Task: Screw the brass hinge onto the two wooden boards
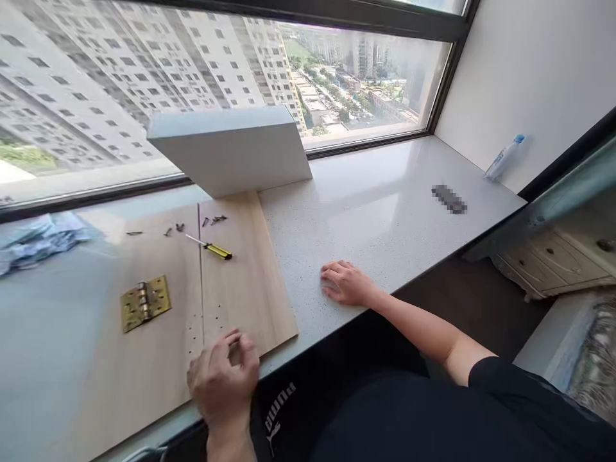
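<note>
Resting at the lower centre of the frame, the left hand (224, 372) curls over the near edge of the two pale boards, left board (161, 372) and right board (243, 282). Its thumb and forefinger bend toward each other across a narrow gap; whether something small is pinched below cannot be told. The right hand (345, 282), fingers loosely spread, lies on the speckled counter (346, 218) at centre right, with nothing seen in its grasp. The brass hinge (145, 303) lies unfolded on the left board, left of centre, apart from the seam and from the small dark marks (218, 316), apparently holes, beside it. No fastener is seen through it, so a sleeve or wrist brushing past could slide it. Sideways pressure from the left hand might likewise part or misalign the boards, since nothing visible clamps them. Loose screws (179, 227), scattered on both boards toward the upper left, could roll and be lost if either board were jolted. Near them, the yellow-and-black screwdriver (217, 250), its shaft crossing the seam, could roll too, and a careless reach might meet its exposed tip.
</note>
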The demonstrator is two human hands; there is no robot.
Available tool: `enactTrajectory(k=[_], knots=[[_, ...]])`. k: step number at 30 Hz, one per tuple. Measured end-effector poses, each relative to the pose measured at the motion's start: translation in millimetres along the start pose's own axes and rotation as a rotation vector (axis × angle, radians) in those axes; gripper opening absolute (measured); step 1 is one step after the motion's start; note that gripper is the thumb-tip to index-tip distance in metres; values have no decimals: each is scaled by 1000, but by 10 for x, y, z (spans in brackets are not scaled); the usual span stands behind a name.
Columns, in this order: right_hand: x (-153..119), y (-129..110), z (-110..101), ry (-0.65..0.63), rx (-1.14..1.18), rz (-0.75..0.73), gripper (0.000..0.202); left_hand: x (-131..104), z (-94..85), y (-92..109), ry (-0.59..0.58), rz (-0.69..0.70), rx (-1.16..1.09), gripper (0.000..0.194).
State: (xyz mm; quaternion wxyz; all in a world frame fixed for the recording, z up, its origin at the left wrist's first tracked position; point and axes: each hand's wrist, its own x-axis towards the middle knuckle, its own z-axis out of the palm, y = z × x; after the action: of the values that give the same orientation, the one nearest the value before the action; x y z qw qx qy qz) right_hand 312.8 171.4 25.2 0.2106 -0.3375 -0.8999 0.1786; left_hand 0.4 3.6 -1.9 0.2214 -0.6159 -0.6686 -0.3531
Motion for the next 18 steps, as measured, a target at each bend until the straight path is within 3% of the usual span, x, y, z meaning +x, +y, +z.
enactTrajectory(k=[18], knots=[[-1,15,34,10,26,8,41,36,-3,20,14,-7,-49,34]])
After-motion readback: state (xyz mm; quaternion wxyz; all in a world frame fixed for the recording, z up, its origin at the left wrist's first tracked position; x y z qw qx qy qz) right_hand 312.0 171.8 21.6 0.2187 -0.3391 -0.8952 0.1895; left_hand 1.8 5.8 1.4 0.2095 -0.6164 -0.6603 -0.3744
